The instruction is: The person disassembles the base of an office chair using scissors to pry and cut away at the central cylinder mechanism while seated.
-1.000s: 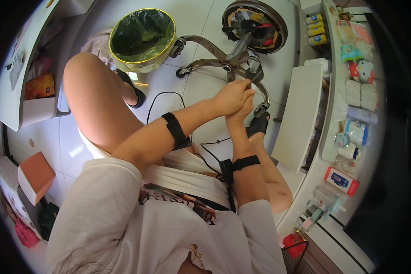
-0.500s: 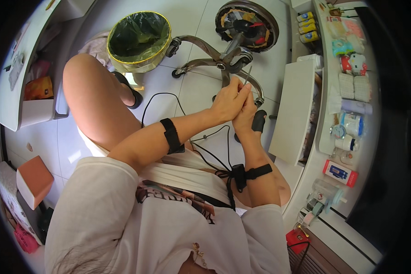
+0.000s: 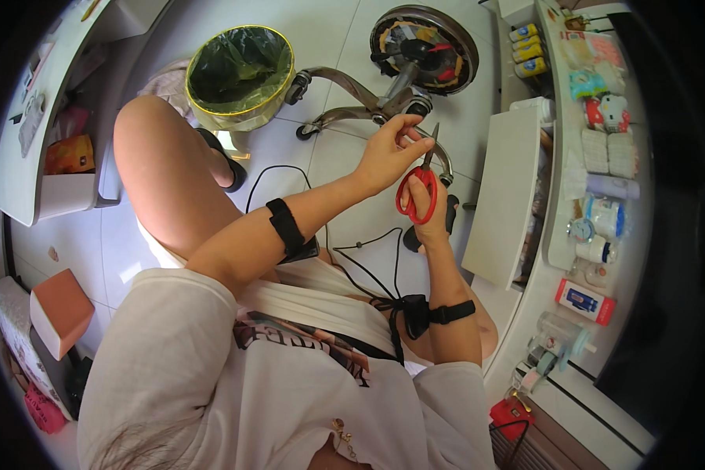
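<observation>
Scissors (image 3: 425, 171) with red loop handles and dark blades point away from me, blades closed together. My right hand (image 3: 429, 223) is closed around them at the handles, thumb lying over the loops. Close to the blades, my left hand (image 3: 388, 159) has its thumb and fingers apart and loosely bent, with the thumb tip beside the scissors' pivot. Nothing shows in the left hand, though its palm is partly hidden. Both hands are above the floor between my legs, in front of the stool's base.
Beyond my hands, a wheeled stool (image 3: 384, 103) lies tipped over. A lined bin (image 3: 243, 119) stands left of it. At right, a drawer front (image 3: 503, 200) juts out beside a shelf (image 3: 562, 227) of small goods. Black cables (image 3: 368, 274) hang between my forearms.
My hands have come apart from their clasp. The right hand has turned, bringing the red scissor handles into sight, and the left fingers have opened.
</observation>
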### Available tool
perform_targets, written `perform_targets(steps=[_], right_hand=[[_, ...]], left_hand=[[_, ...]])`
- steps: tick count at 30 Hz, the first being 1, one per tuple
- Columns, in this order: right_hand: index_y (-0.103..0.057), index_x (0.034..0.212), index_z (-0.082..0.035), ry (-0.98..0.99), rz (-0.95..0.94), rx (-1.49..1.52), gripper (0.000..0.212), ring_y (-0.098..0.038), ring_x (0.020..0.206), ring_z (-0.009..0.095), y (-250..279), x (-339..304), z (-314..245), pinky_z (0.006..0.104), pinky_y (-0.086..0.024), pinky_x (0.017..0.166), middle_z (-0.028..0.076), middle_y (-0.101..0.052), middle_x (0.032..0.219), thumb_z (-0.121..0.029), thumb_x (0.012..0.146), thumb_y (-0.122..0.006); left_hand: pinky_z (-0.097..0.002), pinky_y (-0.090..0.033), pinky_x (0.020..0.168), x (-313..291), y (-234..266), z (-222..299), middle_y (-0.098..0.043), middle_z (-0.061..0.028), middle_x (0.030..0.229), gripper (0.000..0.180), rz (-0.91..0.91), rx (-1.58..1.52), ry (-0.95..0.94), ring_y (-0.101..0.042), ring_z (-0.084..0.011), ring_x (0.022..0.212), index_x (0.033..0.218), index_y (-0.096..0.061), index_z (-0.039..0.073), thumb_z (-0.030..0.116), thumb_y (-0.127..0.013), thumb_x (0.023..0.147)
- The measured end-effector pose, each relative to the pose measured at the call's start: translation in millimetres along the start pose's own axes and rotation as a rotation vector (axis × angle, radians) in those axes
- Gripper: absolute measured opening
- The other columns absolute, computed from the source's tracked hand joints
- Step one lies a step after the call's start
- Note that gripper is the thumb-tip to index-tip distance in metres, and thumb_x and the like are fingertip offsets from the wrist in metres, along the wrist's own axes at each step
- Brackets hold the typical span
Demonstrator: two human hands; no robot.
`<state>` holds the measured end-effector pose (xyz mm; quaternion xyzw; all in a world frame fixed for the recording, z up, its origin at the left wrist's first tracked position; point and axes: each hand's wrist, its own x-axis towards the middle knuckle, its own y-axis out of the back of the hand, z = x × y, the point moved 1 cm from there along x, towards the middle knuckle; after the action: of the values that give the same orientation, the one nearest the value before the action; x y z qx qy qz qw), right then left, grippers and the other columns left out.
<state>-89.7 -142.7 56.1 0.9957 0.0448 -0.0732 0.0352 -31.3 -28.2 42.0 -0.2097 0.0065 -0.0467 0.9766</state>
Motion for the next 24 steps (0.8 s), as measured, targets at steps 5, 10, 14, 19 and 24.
perform_targets(steps=[5, 10, 14, 19, 24], right_hand=[[-0.047, 0.078, -0.005, -0.089, -0.128, -0.021, 0.017, -0.044, 0.049, 0.007, -8, 1, -10, 0.0198, -0.034, 0.045, 0.001, -0.049, 0.059, -0.018, 0.084, -0.055], [-0.046, 0.079, -0.006, -0.115, -0.246, 0.075, 0.025, -0.044, 0.057, 0.009, -13, 9, -8, 0.0209, -0.035, 0.053, 0.002, -0.049, 0.064, -0.029, 0.082, -0.054], [-0.046, 0.080, -0.006, -0.159, -0.320, 0.219, 0.030, -0.042, 0.060, 0.011, -22, 13, -5, 0.0225, -0.034, 0.056, 0.003, -0.047, 0.064, -0.036, 0.082, -0.050], [-0.047, 0.079, -0.004, -0.248, -0.400, 0.413, 0.037, -0.042, 0.061, 0.013, -28, 15, -13, 0.0236, -0.032, 0.057, 0.005, -0.046, 0.063, -0.041, 0.082, -0.049], [-0.047, 0.078, -0.003, -0.249, -0.452, 0.489, 0.038, -0.043, 0.061, 0.014, -30, 16, -11, 0.0242, -0.032, 0.057, 0.006, -0.046, 0.062, -0.041, 0.083, -0.049]], left_hand=[[-0.0205, -0.041, 0.056, 20, 15, 13, -0.059, 0.0001, 0.072, 0.014, -0.116, -0.107, 0.146, -0.052, -0.0058, 0.063, 0.082, -0.061, 0.003, 0.016, -0.066, 0.080], [-0.0195, -0.039, 0.060, 23, 38, 15, -0.057, 0.0034, 0.078, 0.014, -0.161, -0.279, 0.356, -0.048, -0.0043, 0.067, 0.083, -0.059, 0.008, 0.022, -0.062, 0.084], [-0.0209, -0.041, 0.062, 22, 52, 13, -0.057, 0.0030, 0.079, 0.018, -0.163, -0.439, 0.418, -0.049, -0.0052, 0.068, 0.085, -0.058, 0.008, 0.025, -0.058, 0.087], [-0.0220, -0.043, 0.064, 27, 69, 13, -0.056, 0.0027, 0.077, 0.019, -0.187, -0.433, 0.377, -0.050, -0.0063, 0.068, 0.085, -0.058, 0.007, 0.025, -0.055, 0.089], [-0.0199, -0.042, 0.061, 35, 81, 16, -0.055, 0.0014, 0.072, 0.019, -0.120, -0.336, 0.378, -0.051, -0.0066, 0.064, 0.084, -0.058, 0.006, 0.025, -0.056, 0.088]])
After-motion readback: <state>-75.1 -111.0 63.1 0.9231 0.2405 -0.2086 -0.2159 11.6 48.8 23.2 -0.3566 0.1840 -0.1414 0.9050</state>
